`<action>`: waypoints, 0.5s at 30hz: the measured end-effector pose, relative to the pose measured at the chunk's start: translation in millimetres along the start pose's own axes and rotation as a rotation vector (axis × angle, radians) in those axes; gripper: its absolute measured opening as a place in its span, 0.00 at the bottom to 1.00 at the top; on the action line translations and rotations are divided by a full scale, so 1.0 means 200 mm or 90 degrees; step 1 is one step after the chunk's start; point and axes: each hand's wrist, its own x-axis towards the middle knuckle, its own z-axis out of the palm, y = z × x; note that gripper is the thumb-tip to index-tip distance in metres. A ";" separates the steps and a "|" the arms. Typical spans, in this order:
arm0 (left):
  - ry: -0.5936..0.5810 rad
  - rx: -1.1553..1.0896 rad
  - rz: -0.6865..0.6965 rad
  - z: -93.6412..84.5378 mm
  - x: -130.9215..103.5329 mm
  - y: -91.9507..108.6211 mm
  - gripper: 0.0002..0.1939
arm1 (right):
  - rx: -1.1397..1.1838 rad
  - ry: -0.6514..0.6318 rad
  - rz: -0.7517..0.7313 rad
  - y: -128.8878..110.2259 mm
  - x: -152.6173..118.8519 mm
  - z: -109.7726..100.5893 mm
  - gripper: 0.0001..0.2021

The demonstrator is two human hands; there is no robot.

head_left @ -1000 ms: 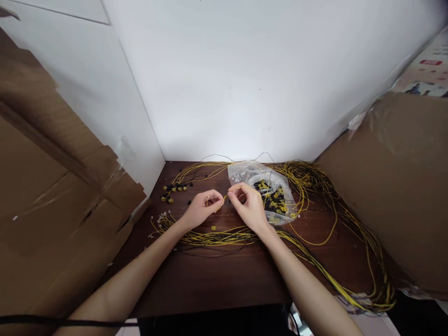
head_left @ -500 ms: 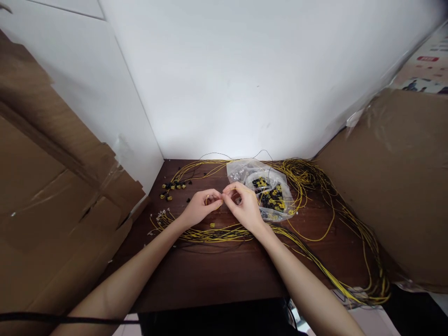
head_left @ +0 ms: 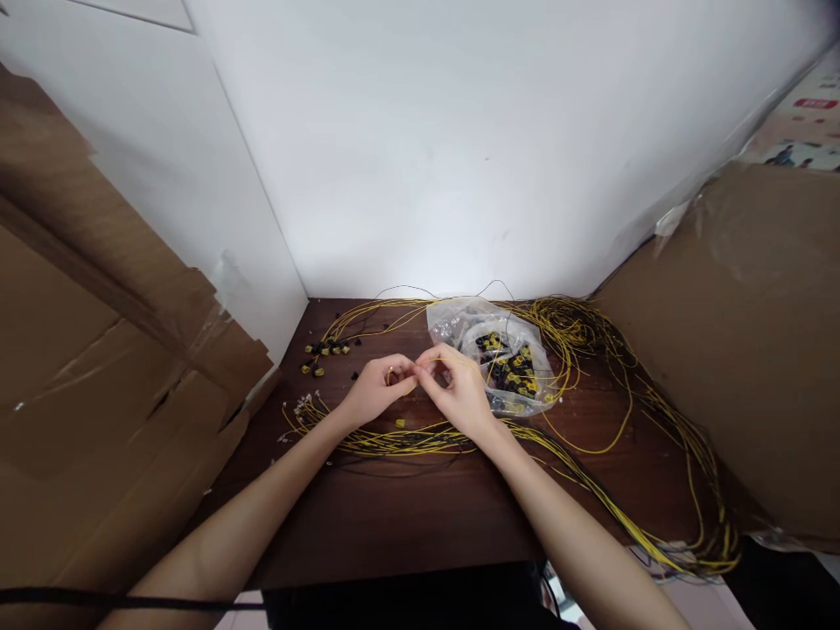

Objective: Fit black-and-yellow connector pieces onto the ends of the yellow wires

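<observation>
My left hand [head_left: 377,391] and my right hand [head_left: 458,387] meet fingertip to fingertip above the middle of the table. Both are closed in a pinch on a thin yellow wire [head_left: 448,359], which runs across the right hand's fingers. The wire's end and whatever else the fingertips hold are hidden. A bit of yellow also shows inside the curl of my left fingers. Below the hands a bundle of yellow and black wires [head_left: 394,446] lies across the table, with small pale ends at its left. A small yellow piece [head_left: 400,423] rests just above this bundle.
Behind my right hand lies a clear plastic bag [head_left: 450,317] of yellow and black connectors. Several wires with connectors [head_left: 318,371] attached lie at the back left. A tangled wire coil [head_left: 568,324] sits at the back right. Cardboard [head_left: 118,350] flanks the dark wooden table [head_left: 394,534].
The hands hold almost the same pinch at the same spot. The view has shifted very slightly.
</observation>
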 end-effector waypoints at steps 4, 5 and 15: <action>-0.004 -0.014 -0.007 0.00 0.00 0.00 0.09 | -0.005 -0.004 0.003 0.00 0.00 0.00 0.04; -0.004 -0.018 -0.010 0.00 0.00 0.00 0.09 | -0.008 -0.005 0.005 0.00 0.00 0.00 0.04; 0.014 -0.058 -0.018 0.01 0.00 0.00 0.08 | 0.093 0.050 0.116 0.04 0.01 0.00 0.04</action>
